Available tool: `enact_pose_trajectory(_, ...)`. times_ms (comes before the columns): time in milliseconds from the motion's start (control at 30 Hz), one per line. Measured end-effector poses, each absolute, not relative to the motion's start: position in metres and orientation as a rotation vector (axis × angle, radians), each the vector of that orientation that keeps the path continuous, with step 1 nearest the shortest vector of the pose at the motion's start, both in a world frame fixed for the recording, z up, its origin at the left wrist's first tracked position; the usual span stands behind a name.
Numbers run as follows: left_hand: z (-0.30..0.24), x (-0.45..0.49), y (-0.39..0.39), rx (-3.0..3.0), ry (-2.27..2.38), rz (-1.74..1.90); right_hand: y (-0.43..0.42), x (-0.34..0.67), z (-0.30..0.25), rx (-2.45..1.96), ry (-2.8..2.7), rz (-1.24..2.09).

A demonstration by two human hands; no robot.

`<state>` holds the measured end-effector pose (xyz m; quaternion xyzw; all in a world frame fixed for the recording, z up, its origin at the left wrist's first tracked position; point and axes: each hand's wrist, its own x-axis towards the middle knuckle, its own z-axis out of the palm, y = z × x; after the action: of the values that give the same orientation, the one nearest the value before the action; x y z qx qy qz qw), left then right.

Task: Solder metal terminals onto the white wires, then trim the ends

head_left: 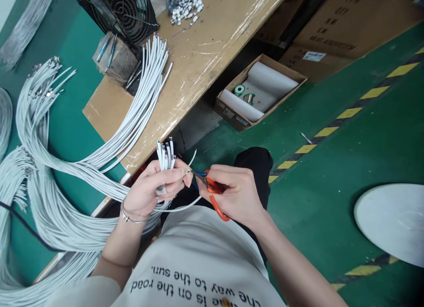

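Note:
My left hand [165,183] is closed round a small bundle of white cables [166,153], whose cut ends stick up above the fingers with coloured wires showing. Its thumb and forefinger pinch near a wire end at the tip of the scissors. In my right hand [233,190] is a pair of orange-handled scissors [215,193], blades pointing left towards the left fingertips. A single white cable [188,205] curves out below the hands. Whether the blades touch a wire is too small to tell.
Long bundles of white cable [73,210] lie over the green-topped bench. Cardboard [185,81] covers its edge, with a black fan [129,15] and small white connectors [188,6]. An open box [261,95] with solder spools is under the edge. A round stool [394,223] stands right.

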<state>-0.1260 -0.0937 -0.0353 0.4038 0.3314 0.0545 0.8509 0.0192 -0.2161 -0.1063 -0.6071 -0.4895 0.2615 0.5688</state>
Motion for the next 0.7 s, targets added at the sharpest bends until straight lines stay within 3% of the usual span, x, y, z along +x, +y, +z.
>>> enact_pose_trajectory(700, -0.0377, -0.1299, -0.0931, 0.901, 0.702, 0.063, -0.2179, 0.0213, -0.1061, -1.407, -1.202, 0.580)
